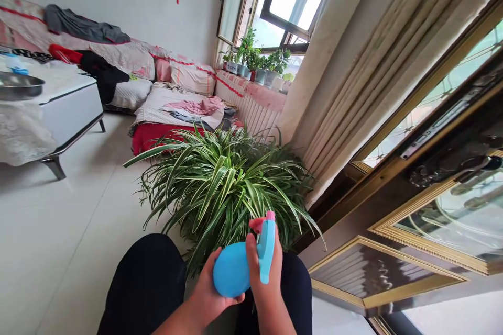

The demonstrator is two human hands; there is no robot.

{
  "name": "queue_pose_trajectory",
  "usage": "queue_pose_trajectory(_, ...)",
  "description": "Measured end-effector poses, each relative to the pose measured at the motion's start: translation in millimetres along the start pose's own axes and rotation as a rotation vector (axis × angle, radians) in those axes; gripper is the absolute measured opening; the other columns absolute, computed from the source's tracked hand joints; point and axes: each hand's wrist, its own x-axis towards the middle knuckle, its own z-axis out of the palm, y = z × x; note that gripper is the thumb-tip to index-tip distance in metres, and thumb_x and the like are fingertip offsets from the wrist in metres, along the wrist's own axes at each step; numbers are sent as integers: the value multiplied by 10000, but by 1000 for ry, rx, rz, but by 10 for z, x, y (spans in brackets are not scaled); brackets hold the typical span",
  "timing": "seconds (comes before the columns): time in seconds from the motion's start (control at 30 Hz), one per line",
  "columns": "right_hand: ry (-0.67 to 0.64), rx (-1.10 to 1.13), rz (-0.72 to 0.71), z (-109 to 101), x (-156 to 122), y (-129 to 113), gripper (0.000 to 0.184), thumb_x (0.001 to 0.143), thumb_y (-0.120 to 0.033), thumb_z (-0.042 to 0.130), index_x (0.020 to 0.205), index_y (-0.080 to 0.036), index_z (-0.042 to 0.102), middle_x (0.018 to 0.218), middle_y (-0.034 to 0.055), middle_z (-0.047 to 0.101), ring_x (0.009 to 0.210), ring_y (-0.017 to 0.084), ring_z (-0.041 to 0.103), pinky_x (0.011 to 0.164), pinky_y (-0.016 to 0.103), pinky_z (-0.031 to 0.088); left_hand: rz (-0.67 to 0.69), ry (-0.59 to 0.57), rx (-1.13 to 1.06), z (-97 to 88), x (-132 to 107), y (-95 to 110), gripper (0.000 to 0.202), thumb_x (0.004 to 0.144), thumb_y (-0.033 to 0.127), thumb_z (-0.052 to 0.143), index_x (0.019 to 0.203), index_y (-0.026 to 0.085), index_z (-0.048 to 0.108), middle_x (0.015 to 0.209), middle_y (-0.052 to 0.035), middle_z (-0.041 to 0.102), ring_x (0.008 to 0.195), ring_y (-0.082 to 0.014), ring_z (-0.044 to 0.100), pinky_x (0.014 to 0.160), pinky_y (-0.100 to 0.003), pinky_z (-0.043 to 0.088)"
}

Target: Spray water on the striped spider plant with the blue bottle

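Observation:
A blue spray bottle (pixel 231 270) with a light blue and pink spray head is held between my hands, tilted over, just above my knees. My left hand (pixel 206 288) wraps round the bottle's body from the left and below. Around the neck and spray head closes my right hand (pixel 271 267), its thumb along the near side. Right in front stands a large spider plant (pixel 228 178) with long green and pale-striped leaves; its pot is hidden under the foliage. The nearest leaves hang close to the spray head.
To the right is a dark door with gold-edged panels (pixel 389 272), and beside it a long beige curtain (pixel 338 78). Several potted plants (pixel 259 65) line the windowsill. A sofa with clothes (pixel 196 107) and a white table (pixel 74 115) with a metal pan (pixel 19 86) stand left.

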Motion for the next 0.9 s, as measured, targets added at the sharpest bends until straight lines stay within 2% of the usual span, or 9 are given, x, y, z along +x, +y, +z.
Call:
queue_pose_trajectory(0.1,-67,18,-54,64,8,-16,365,864,-320,528,1218,-235,506,1131,78,646,1041,249,634,857,412,525,-6,65,-51,-14,-49,69,431,820,609,492,976,207,517,726,-59,705,686,-257,658,686,-374,431)
queue_pose_trajectory(0.17,-133,40,-79,108,33,-38,415,864,-307,533,1269,-245,468,1158,83,636,1058,247,627,853,410,528,13,71,-72,-23,-82,111,419,834,589,488,1000,205,516,765,-69,712,707,-261,659,718,-390,435)
queue_pose_trajectory(0.3,-171,62,-78,262,142,-82,197,801,-229,536,996,-220,563,935,44,644,833,194,644,739,329,534,71,55,-145,-99,-102,136,440,808,555,563,1063,199,527,751,-53,703,733,-268,662,735,-385,428)
queue_pose_trajectory(0.43,-284,107,27,480,224,-101,37,789,-234,487,799,-205,508,687,-6,538,556,135,521,531,264,463,88,84,-234,-251,-46,104,458,794,554,587,1053,177,559,691,-43,689,714,-263,658,713,-359,427)
queue_pose_trajectory(0.5,-315,112,37,570,207,-104,62,806,-245,468,793,-198,506,683,5,539,564,144,523,533,273,455,117,133,-256,-360,-14,103,419,791,558,586,1000,195,568,684,-35,693,711,-263,661,722,-365,434)
queue_pose_trajectory(0.57,-338,111,1,635,154,-112,91,813,-238,467,851,-185,530,762,41,586,650,171,570,606,308,485,144,165,-262,-490,4,116,371,778,553,603,934,217,572,687,-24,699,709,-258,662,738,-374,439)
queue_pose_trajectory(0.7,-430,169,-108,729,24,-151,330,773,-202,508,1101,-175,523,1021,101,620,869,214,609,753,356,502,130,168,-257,-769,-21,156,361,754,570,619,844,224,574,625,-7,682,666,-248,657,722,-364,438)
queue_pose_trajectory(0.8,-464,232,-76,833,-57,-187,251,721,-151,502,968,-188,527,886,50,594,734,168,570,649,291,479,126,131,-272,-936,-63,168,355,771,558,608,861,216,589,685,-29,720,708,-262,676,757,-382,451)
queue_pose_trajectory(0.9,-443,303,-13,952,-124,-219,150,690,-134,480,820,-207,460,723,-6,510,579,125,468,526,241,404,135,91,-281,-1058,-89,167,328,768,530,625,873,220,613,755,-48,754,754,-275,688,779,-396,460)
